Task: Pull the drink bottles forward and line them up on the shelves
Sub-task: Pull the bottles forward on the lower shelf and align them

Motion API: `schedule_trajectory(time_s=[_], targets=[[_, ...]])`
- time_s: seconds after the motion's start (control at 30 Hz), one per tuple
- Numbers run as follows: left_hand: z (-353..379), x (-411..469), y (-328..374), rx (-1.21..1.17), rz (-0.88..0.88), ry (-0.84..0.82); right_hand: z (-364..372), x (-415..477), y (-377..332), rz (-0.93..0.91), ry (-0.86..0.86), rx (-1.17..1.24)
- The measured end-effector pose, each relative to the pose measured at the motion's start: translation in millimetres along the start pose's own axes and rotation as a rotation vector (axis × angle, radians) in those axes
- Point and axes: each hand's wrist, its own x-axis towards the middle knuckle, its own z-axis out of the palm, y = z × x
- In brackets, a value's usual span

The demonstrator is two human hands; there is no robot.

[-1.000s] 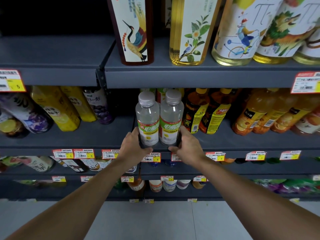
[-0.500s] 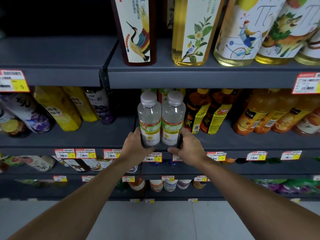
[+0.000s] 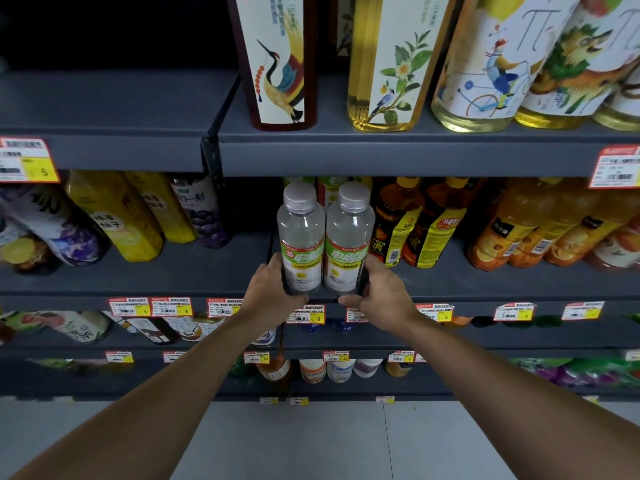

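Two clear drink bottles with grey caps and green-and-white labels stand side by side at the front edge of the middle shelf [image 3: 485, 289]. My left hand [image 3: 268, 294] grips the base of the left bottle [image 3: 300, 237], thumb hooked under its front. My right hand [image 3: 379, 296] grips the base of the right bottle [image 3: 349, 237] the same way. Both bottles are upright and touch each other. More bottles of the same kind [image 3: 327, 190] show behind them.
Dark bottles with yellow labels [image 3: 415, 230] stand right of the pair, orange juice bottles [image 3: 512, 233] farther right. Yellow and purple bottles [image 3: 114, 216] sit back on the left shelf. Tall bottles [image 3: 384, 60] fill the shelf above. Price tags [image 3: 308, 315] line the shelf edges; lower shelves hold more drinks.
The two clear bottles and both hands have shifted slightly forward toward the shelf edge. My grip on them is the same.
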Motion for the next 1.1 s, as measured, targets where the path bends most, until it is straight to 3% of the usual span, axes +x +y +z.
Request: schedule_trajectory(time_s=[0.23,0.43,0.63,0.73,0.8,1.1], targets=[[0.8,-7.9,7.2,-0.011,-0.027,0.022,-3.5,-7.2,-7.6,0.022,0.014,-0.038],[24.7,-62.3,26.2,-0.150,-0.021,0.398,-25.1,-29.9,-3.9,0.067,0.098,-0.108],[77.9,-92.1,66.9,-0.111,0.233,0.236,-54.2,-43.9,21.3,0.151,0.176,-0.106],[105.2,-86.5,92.3,-0.052,0.297,0.076,-64.8,-43.9,34.6,0.190,0.220,-0.045],[120.3,-79.6,110.1,-0.062,0.268,0.032,-70.5,-45.6,42.3,0.209,0.248,0.002],[158.8,-31.8,167.7,-0.279,-0.025,0.256,-85.9,-23.0,57.6,0.191,0.366,0.112]])
